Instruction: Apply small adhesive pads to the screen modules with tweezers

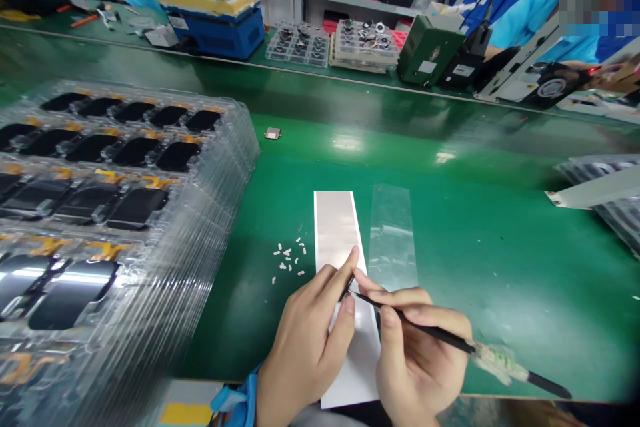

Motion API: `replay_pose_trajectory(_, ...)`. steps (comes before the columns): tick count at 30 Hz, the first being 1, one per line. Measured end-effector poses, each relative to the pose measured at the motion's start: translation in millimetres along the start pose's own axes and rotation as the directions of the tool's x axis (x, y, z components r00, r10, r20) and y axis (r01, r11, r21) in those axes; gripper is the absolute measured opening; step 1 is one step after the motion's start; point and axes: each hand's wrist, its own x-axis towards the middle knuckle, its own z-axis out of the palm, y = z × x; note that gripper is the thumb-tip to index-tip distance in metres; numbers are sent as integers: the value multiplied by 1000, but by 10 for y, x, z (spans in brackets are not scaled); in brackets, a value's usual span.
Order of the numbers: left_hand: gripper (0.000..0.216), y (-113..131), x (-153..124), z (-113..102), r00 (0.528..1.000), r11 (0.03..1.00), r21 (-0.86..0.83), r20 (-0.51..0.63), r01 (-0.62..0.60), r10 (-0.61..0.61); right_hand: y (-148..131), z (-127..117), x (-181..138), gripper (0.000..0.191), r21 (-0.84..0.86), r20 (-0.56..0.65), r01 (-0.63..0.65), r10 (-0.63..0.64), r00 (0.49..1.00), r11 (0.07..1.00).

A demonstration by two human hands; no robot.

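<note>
My left hand (317, 330) is closed, thumb and forefinger pinching a small dark flat piece (346, 287) that the fingers mostly hide. In my right hand (425, 347) is a slim black pair of tweezers (440, 335), with tape wrapped round its rear part. Its fine tip reaches the dark piece between the left fingertips. Beneath both hands lies a long strip of white-edged sheet (336, 220). Just right of it is a clear plastic strip (393, 230). Several tiny whitish scraps (287, 259) are scattered left of the sheet.
A tall stack of clear trays (230, 167) with black screens stands on the left. One small metallic part (273, 133) lies beyond it. Across the back are a blue machine (220, 30), part trays (299, 43) and a green box (431, 50). More trays (613, 180) sit far right.
</note>
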Motion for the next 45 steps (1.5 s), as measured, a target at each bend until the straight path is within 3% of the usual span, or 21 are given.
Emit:
replay_pose_trajectory(33,56,-30,12,41,1000,1000,3,1,-4,4,7,-13,-12,28,-35,-35,32,-33,999,999)
replay_pose_trajectory(45,57,-39,0,26,1000,1000,7,23,16,-16,20,-36,-18,31,-48,45,52,-49,998,998)
